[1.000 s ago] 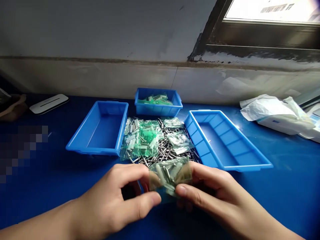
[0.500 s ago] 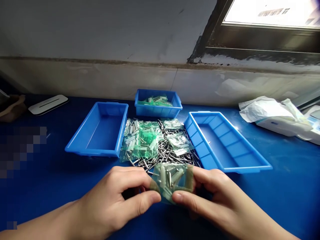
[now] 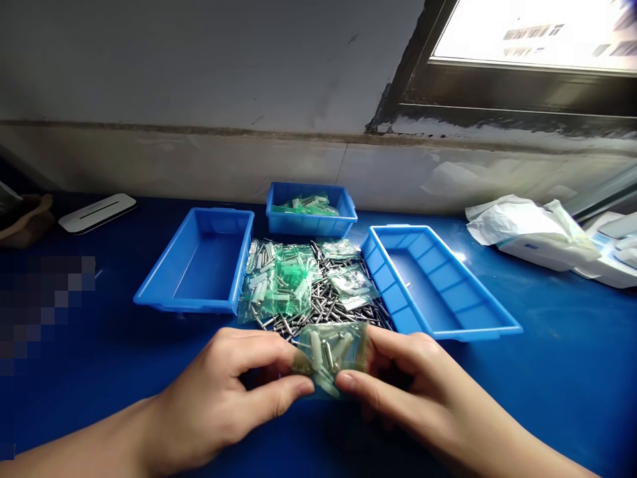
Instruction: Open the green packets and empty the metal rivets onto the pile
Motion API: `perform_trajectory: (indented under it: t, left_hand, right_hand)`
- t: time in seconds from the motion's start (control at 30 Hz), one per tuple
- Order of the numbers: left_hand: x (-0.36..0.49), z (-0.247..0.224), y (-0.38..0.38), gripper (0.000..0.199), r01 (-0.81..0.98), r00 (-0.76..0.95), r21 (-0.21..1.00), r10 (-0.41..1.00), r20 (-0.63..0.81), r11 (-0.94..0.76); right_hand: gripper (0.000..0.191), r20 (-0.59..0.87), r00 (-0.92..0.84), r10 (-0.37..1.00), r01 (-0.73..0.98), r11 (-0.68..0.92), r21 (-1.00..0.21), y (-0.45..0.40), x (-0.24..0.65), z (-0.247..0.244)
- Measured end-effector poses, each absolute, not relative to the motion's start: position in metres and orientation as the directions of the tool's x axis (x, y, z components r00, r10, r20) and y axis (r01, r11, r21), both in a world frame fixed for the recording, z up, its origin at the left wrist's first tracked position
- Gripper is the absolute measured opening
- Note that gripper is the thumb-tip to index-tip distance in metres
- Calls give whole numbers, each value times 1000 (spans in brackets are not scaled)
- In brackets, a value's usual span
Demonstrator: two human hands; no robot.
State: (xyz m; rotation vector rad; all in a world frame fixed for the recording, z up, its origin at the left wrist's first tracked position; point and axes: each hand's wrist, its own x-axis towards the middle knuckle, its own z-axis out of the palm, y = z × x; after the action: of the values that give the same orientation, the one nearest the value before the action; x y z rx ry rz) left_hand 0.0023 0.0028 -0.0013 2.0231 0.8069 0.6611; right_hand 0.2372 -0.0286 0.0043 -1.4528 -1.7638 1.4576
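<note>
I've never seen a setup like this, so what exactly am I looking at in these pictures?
No machine here: these are a person's bare hands, all filmed by one head-worn camera looking forward and down. The left hand and right hand hold a clear greenish bag of screws and what look like white wall plugs. Beyond it, on the blue table, lie loose screws and similar bags, between a left bin and a right bin. The far bin holds more bags.

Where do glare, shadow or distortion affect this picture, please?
Head view: the window is blown out to white; a small glare spot sits on the blue table beside the right tray; the upper-left wall is dim; wide-angle stretching shows towards the edges.
</note>
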Motion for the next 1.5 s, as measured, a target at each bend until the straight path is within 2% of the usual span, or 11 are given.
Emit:
perform_trajectory:
  t: [0.37,0.43,0.57,0.63,0.77,0.9,1.0,1.13,1.27,1.4,1.5]
  left_hand:
    - [3,-2,-1,15,230,621,833,735,272,-503]
    - [1,-4,-3,13,239,634,825,726,267,-512]
    - [2,-4,-4,11,181,679,773,646,350,-608]
    - [5,0,-4,10,137,725,761,587,359,-634]
    - [9,5,-4,25,58,789,751,491,370,-658]
    - [6,1,-6,29,203,741,762,605,291,-615]
    - [4,-4,-6,27,278,625,761,712,320,-586]
    - [4,-7,-6,29,257,536,733,724,434,-630]
    - [2,-7,-6,33,220,623,757,686,376,-615]
    - [1,-6,-4,23,113,720,723,558,413,-681]
    - [2,-6,-2,17,145,728,715,563,391,-684]
  right_hand:
    - [45,-409,-362,837,553,-161,-818,-30,235,5]
    - [42,-352,-366,861,561,-98,-822,-31,234,5]
    - [18,-187,-436,880,482,53,-874,-34,232,10]
    - [21,-152,-480,864,427,79,-901,-35,231,12]
    - [7,-69,-492,868,427,171,-888,-37,231,14]
    - [20,-8,-501,866,413,231,-881,-38,230,17]
    - [22,-35,-502,864,437,218,-873,-36,232,21]
    - [23,-55,-486,872,420,178,-890,-34,235,24]
    - [22,-106,-508,855,374,109,-921,-34,235,25]
    - [22,-135,-527,839,425,122,-897,-36,232,23]
    - [18,-124,-471,873,463,125,-877,-38,231,17]
